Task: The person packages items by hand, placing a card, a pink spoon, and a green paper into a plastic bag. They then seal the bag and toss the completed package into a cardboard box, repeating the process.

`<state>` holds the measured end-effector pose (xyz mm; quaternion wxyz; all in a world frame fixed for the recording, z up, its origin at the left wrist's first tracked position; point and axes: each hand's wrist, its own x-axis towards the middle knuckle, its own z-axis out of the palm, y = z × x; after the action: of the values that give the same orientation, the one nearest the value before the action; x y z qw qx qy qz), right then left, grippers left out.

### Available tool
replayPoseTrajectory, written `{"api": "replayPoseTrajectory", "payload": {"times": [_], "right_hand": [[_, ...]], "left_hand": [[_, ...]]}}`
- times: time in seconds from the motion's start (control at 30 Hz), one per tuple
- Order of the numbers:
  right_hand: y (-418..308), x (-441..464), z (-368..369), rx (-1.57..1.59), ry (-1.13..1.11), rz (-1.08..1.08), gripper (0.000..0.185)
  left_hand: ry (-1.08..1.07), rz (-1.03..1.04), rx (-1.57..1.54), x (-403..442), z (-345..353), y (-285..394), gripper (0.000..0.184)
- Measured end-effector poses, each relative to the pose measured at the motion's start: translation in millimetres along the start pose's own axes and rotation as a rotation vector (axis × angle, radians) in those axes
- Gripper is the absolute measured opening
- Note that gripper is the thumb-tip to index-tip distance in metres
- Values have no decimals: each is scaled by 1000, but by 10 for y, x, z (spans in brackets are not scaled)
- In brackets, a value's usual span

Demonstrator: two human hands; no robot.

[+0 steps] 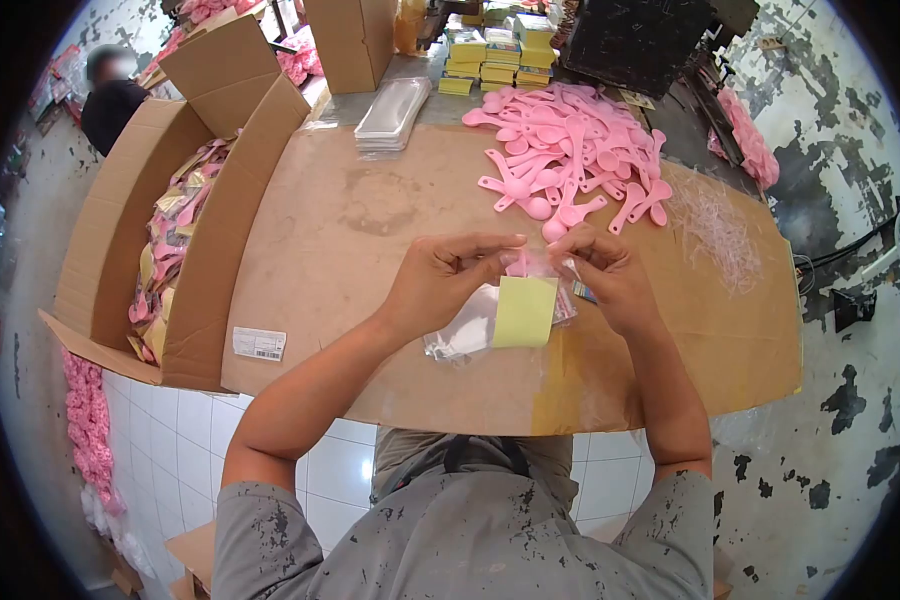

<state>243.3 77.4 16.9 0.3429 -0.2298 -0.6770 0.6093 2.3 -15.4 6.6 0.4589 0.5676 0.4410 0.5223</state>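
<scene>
Both my hands are raised over the cardboard-covered table, holding the top of a small clear plastic bag (pixel 532 265) between them. My left hand (pixel 445 275) pinches the bag's left corner with thumb and finger. On the other side, my right hand (pixel 608 272) pinches the right corner. Something pink shows inside the bag near its top, and a pale yellow card (pixel 525 312) hangs below it. Flat clear bags (pixel 465 325) lie on the table beneath and to the left. A heap of pink spoons (pixel 585 145) lies just beyond my hands.
An open carton (pixel 200 290) with packed pink pieces stands at the left. Stacked clear bags (pixel 392 112) and card stacks (pixel 500 50) are at the back. Thin clear strips (pixel 720 230) lie at the right. A person (pixel 113 98) is at the far left.
</scene>
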Motion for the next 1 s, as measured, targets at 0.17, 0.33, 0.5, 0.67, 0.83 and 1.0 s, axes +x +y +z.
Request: {"api": "replayPoseTrajectory", "payload": {"times": [0.17,0.33,0.5,0.67,0.83,1.0], "right_hand": [[31,-33,-11,-31,-1,-38,19],[-14,-36,-112,0,-55,-15,17],[-8,-52,-53,-90,-30,31,16],[63,-27,-74,-67,-36,4,21],[28,-26,-5,0,5,18,29],[-38,-75,58,-135,-108,7,30]], "left_hand": [[-57,83,-45,28,-47,-59,25],[-79,16,-252,30,-72,-43,26],[-56,-98,-181,38,-40,-4,26],[-115,-114,-73,80,-65,-31,29],[-102,-95,-80,84,-56,-38,30],[-58,-50,-89,63,-66,13,29]]}}
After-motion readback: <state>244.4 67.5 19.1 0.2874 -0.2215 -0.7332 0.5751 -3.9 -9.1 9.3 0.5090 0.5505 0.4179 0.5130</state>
